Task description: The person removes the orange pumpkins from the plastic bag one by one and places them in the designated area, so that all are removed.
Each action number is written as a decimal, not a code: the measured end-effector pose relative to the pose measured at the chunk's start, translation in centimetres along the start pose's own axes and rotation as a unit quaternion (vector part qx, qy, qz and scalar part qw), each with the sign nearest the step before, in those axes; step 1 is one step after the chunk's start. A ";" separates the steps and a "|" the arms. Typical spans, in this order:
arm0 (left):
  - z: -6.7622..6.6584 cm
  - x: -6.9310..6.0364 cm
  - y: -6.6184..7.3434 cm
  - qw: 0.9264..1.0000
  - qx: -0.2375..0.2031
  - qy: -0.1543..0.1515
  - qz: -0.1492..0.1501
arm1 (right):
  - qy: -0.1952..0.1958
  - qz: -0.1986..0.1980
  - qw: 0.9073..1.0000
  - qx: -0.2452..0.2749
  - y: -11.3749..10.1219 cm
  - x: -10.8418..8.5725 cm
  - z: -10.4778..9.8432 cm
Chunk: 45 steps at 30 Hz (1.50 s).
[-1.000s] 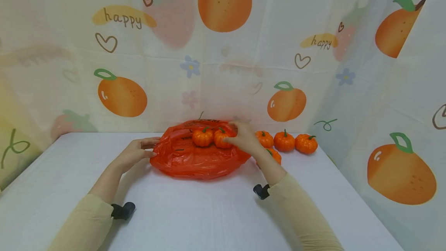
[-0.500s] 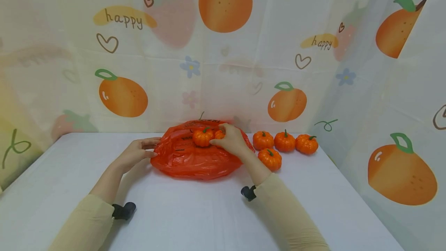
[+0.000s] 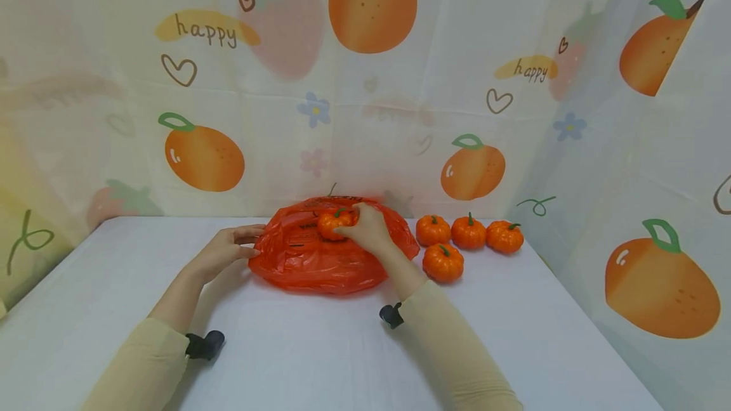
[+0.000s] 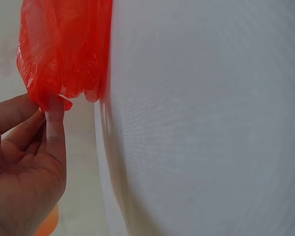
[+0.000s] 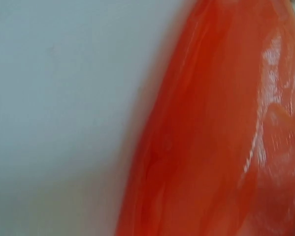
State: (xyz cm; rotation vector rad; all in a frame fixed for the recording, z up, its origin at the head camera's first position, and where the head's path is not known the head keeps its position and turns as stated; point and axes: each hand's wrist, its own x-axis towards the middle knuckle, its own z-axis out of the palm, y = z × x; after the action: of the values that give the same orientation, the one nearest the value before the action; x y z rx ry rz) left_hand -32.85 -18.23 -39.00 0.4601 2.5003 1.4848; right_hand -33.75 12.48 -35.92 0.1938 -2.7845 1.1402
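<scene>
A red plastic bag (image 3: pixel 320 265) with dark print lies on the white table, its mouth spread. My left hand (image 3: pixel 221 252) pinches its left edge; in the left wrist view the thumb and fingers (image 4: pixel 54 130) hold the thin film. My right hand (image 3: pixel 368 230) reaches in over the bag from the right, thumb and fingers around the right side of a small orange pumpkin (image 3: pixel 329 226) with a green stem. Behind this hand, the second pumpkin is hidden. In the right wrist view only the red bag (image 5: pixel 201 137) and the table show, not the fingers.
To the right of the bag stand three small pumpkins in a row, among them the middle one (image 3: pixel 469 232), with another pumpkin (image 3: pixel 443 263) in front. A fruit-print curtain (image 3: pixel 371 113) hangs behind the white table (image 3: pixel 308 347).
My right hand has moved left across the bag, covering the right-hand pumpkin and coming up to the left-hand one. The left hand keeps its place at the bag's edge.
</scene>
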 end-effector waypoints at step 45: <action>0.1 0.2 0.0 1.000 0.001 0.001 -0.006 | 0.061 0.043 0.994 -0.079 -1.6 1.7 3.8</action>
State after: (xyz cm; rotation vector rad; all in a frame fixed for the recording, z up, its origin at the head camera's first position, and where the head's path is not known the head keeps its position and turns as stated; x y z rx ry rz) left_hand -33.04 -18.11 -39.03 0.4429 2.5015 1.4787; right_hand -35.43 8.53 -37.22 -0.0123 -2.7810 0.9097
